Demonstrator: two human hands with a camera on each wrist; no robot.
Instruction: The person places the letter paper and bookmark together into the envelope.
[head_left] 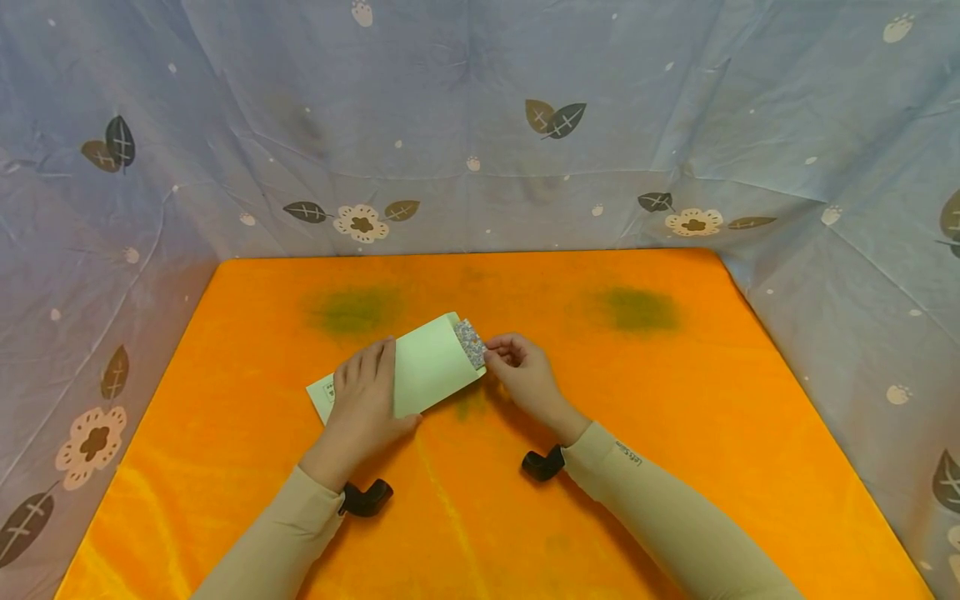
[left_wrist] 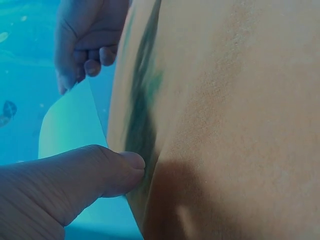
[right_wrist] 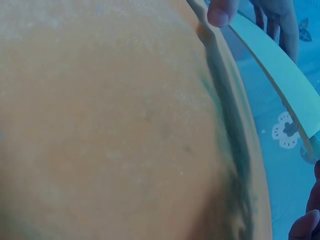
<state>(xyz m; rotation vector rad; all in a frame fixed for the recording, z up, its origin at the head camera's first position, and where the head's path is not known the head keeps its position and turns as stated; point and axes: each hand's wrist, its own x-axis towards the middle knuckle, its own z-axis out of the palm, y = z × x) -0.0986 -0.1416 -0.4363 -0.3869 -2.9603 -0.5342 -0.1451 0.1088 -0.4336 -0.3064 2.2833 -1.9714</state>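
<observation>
A pale green paper envelope [head_left: 431, 367] lies slanted in front of me in the head view, its open end toward the right. My left hand [head_left: 363, 400] grips it across its width, with fingers over its face toward the far edge and the thumb [left_wrist: 120, 172] at the near edge. Out of the open end sticks a grey, speckled patterned card [head_left: 468, 343]; the rest of it is hidden inside. The thumb and index finger of my right hand [head_left: 531, 383] pinch the card's protruding end. Against the curtain in the right wrist view, the envelope [right_wrist: 285, 70] appears raised over the tabletop.
An orange cloth [head_left: 637, 400] with dark greenish patches covers the table. Blue-grey curtains [head_left: 480, 100] with leaf and flower prints enclose its back and sides. Black wrist devices [head_left: 367, 498] stick out at both beige sleeves [head_left: 660, 508].
</observation>
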